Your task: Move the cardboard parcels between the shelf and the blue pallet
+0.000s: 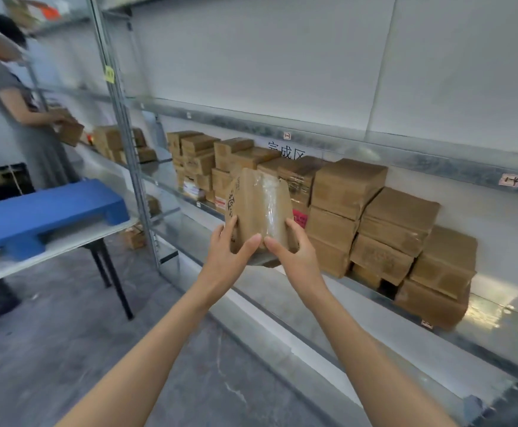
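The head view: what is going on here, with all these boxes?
A person holds one cardboard parcel with both hands, the left hand and the right hand gripping its lower end, in front of the metal shelf. Behind it, stacked parcels stand on that shelf. The blue pallet lies on a white table at the left, with no parcel seen on it. At far left another person holds a box.

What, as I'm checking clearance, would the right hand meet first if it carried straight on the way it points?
Probably the stacked brown cardboard parcels on the metal shelf, just behind the taped brown parcel the right hand holds; depth is unclear.
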